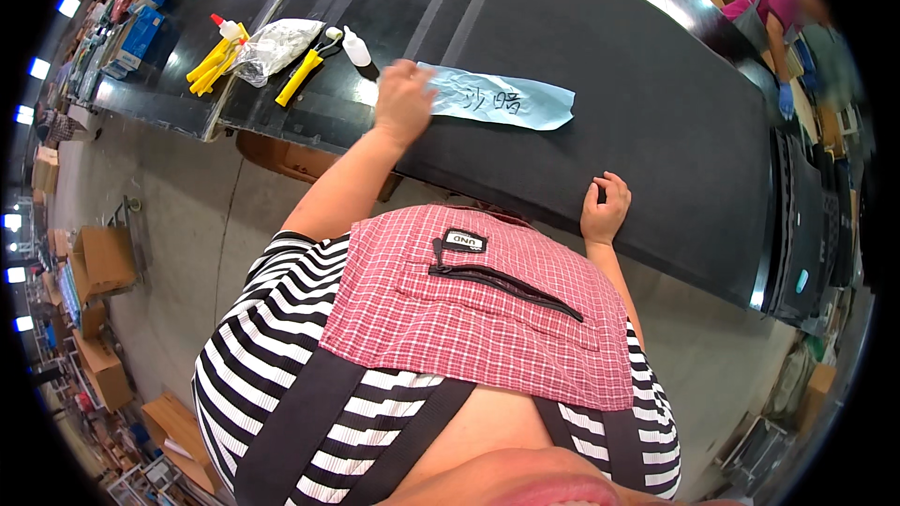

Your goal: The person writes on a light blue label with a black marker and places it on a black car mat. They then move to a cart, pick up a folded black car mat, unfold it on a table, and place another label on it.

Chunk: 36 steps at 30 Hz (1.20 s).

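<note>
A long light blue strip (511, 99) with dark handwriting lies across a large black sheet (619, 66) on the table. My left hand (405, 103) is at the strip's left end, its fingers closed on that end and slightly blurred. Farther right, my right hand (607, 208) rests at the near edge of the black sheet. Its fingers are loosely bent, with a gap between thumb and fingers, and nothing shows in it.
Left of my left hand are a white squeeze bottle (356, 47), a yellow-handled roller (300, 77), a clear plastic bag (276, 49) and several yellow-handled tools (214, 66). A co-worker (773, 14) stands at the far right. Cardboard boxes (103, 260) line the left side.
</note>
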Each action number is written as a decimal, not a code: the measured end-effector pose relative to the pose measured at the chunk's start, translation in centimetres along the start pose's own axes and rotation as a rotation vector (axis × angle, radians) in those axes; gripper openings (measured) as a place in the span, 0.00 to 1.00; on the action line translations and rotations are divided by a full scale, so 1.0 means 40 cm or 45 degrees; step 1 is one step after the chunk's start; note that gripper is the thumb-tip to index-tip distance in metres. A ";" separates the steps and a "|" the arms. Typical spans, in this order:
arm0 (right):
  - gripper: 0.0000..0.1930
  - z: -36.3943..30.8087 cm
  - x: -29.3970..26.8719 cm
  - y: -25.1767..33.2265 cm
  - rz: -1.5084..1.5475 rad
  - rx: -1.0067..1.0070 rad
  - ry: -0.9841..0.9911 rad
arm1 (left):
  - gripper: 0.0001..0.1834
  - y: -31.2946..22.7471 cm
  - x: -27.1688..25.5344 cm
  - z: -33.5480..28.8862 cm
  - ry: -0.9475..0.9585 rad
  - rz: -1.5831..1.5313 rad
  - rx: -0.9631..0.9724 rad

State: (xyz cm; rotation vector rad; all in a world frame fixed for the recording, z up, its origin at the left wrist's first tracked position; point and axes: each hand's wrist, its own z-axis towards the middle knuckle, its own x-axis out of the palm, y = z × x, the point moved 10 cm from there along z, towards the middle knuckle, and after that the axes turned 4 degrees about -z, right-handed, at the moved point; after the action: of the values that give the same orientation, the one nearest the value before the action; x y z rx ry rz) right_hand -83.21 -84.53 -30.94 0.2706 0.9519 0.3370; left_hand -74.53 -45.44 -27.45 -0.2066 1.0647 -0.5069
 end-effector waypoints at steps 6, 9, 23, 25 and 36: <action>0.06 0.010 0.003 0.006 0.028 -0.019 0.007 | 0.27 -0.240 0.205 -0.070 0.719 -0.085 0.003; 0.05 0.014 0.002 0.017 0.043 -0.080 -0.025 | 0.34 -0.232 0.243 -0.065 0.870 -0.070 -0.070; 0.02 0.038 -0.052 0.107 0.150 -0.128 -0.154 | 0.21 -0.339 0.238 -0.395 1.959 -1.307 0.034; 0.03 0.006 -0.018 0.058 0.075 -0.082 -0.085 | 0.22 -0.380 0.243 -0.406 2.099 -1.395 0.055; 0.04 -0.031 0.027 -0.034 0.027 -0.075 -0.019 | 0.18 -0.492 0.104 -0.311 1.807 -0.900 0.489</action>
State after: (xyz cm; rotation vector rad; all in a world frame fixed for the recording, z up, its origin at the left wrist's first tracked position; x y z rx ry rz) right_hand -83.44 -85.27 -32.93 0.2291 0.9231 0.3818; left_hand -89.64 -63.58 -28.78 0.1913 2.2347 -1.6065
